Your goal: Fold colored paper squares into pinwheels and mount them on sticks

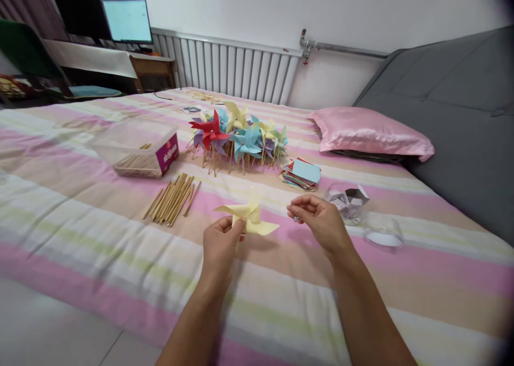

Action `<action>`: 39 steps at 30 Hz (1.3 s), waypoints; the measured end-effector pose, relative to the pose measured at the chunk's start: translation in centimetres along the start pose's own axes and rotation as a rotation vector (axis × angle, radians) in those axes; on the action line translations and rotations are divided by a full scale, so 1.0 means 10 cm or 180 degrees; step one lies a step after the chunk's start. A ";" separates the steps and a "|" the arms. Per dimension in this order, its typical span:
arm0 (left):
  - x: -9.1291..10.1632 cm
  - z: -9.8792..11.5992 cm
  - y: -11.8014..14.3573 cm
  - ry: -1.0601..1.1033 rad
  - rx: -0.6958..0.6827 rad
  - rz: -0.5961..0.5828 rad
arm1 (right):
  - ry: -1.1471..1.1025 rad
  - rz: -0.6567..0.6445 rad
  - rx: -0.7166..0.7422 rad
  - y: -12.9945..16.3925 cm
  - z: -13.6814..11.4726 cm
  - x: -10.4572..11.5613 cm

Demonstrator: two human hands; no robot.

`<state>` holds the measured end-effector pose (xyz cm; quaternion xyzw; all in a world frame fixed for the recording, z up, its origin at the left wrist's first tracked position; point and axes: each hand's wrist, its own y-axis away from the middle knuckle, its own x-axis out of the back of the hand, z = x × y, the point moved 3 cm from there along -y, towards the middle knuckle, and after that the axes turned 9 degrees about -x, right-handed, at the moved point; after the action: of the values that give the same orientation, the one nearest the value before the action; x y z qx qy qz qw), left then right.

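A pale yellow paper pinwheel (254,215) is pinched by its middle between the thumb and fingers of my left hand (225,236), just above the bed. To its right, apart from it, my right hand (315,216) is closed in a pinch on a small shiny piece (296,218), too small to name surely. Beyond my right wrist lies an open clear packet (348,201) with small shiny bits in it. A roll of clear tape (383,233) rests beside that packet. Left of my hands, several thin brown sticks (172,200) lie in a loose pile.
Finished pinwheels (246,138) in several colours stand bunched ahead. A stack of coloured paper (302,174) lies right of them. At left sits a clear plastic box (140,151) holding more sticks. A pink pillow (369,133) is by the grey headboard (453,98).
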<state>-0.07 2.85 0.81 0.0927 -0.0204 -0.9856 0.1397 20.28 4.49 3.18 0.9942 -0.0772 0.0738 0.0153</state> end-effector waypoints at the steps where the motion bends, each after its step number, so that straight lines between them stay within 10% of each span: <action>1: 0.00 0.00 0.00 0.0014 -0.0002 -0.0012 | -0.0042 -0.0147 0.0042 0.07 -0.07 -0.08; 7: -0.03 0.05 0.03 0.0061 -0.0117 -0.0202 | 0.0110 -0.0777 0.0336 0.42 -0.27 -0.48; 20: -0.08 0.12 0.10 0.0327 -0.0228 -0.0559 | 0.0909 0.0031 0.1280 0.52 -0.29 -0.58; 39: -0.08 0.10 0.09 0.0539 -0.0197 -0.0783 | 0.1314 0.0321 0.1367 0.53 -0.33 -0.53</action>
<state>0.76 2.21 2.03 0.1730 0.0334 -0.9841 0.0219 13.79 0.20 5.77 0.9336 -0.1044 0.2895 -0.1836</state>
